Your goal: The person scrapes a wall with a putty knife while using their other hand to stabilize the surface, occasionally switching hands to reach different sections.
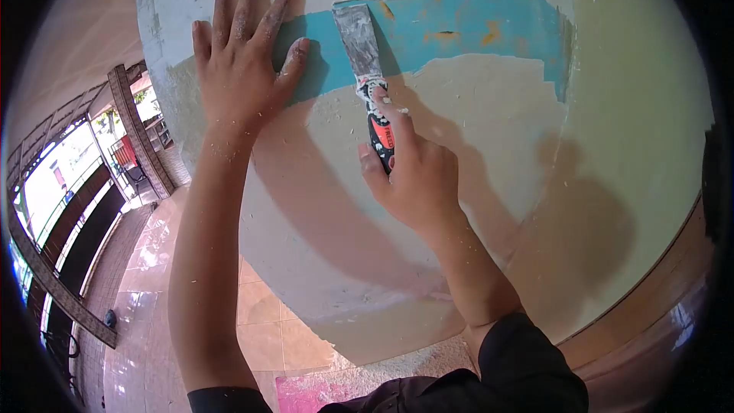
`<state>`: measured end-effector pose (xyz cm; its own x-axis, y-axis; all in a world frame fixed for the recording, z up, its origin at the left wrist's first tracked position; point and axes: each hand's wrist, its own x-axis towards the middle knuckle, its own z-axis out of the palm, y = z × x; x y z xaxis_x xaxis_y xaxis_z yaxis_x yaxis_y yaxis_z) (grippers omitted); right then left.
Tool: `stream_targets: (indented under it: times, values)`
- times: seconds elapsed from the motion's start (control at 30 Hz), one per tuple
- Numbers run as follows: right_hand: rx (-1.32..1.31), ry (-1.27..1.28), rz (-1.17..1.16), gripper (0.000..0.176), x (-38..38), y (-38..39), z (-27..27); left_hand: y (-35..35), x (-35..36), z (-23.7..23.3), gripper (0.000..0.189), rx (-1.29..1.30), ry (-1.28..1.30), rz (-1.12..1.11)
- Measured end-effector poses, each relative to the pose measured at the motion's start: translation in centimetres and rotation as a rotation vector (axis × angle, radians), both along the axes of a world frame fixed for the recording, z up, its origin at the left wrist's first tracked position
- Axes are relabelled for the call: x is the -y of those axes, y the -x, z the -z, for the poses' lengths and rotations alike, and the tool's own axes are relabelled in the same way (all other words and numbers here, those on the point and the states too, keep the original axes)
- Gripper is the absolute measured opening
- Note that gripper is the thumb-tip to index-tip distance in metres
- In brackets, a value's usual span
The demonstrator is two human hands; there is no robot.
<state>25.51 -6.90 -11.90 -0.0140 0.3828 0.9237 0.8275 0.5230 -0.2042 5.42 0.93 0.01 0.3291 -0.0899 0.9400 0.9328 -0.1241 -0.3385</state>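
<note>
My right hand (pixel 417 168) is wrapped round the black and red handle of a putty knife (pixel 357 40), thumb and forefinger along the grip. Its whitish, smeared blade points up, with the tip at the top edge of a turquoise strip (pixel 474 19) on the wall (pixel 474 122). Rust-coloured spots mark that bared strip, and pale paint with ragged edges borders it above and below. Flat against the wall at the upper left rests my left hand (pixel 243 80), fingers spread and dusted with white flakes. It holds nothing.
White flakes and dust lie on a pink sheet (pixel 306 394) at the wall's foot. Orange-tan floor tiles (pixel 264 321) show below. At the left are a pillar (pixel 140 130), a railing and a bright outdoor area. A yellowish wall section (pixel 634 107) curves away at the right.
</note>
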Motion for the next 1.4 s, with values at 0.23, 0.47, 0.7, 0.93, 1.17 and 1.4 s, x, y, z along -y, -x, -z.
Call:
stream_targets:
  times: [0.23,0.47,0.7,0.93,1.17,1.4]
  values:
    - [0.0,-0.158,-0.047,0.06,-0.2,-0.4,0.2,0.0,0.0,0.1,0.06,0.015,0.03,-0.032]
    - [-0.023,-0.04,-0.045,0.06,0.9,-1.3,-0.6,-0.1,0.0,0.2,0.06,0.019,0.039,-0.033]
    - [-0.067,-0.04,-0.149,0.048,1.8,-3.9,-2.2,-0.1,0.0,0.3,0.061,0.012,0.009,-0.008]
    - [-0.08,-0.044,-0.145,0.051,1.2,-6.0,-2.6,-0.2,0.3,0.3,0.06,0.017,0.047,-0.031]
    - [-0.04,-0.064,-0.138,0.049,1.2,-7.5,-3.8,-0.1,0.1,0.2,0.061,0.01,0.016,-0.007]
    - [0.019,0.046,-0.074,0.05,1.8,-9.4,-5.3,-0.1,0.1,0.3,0.06,0.011,0.021,0.005]
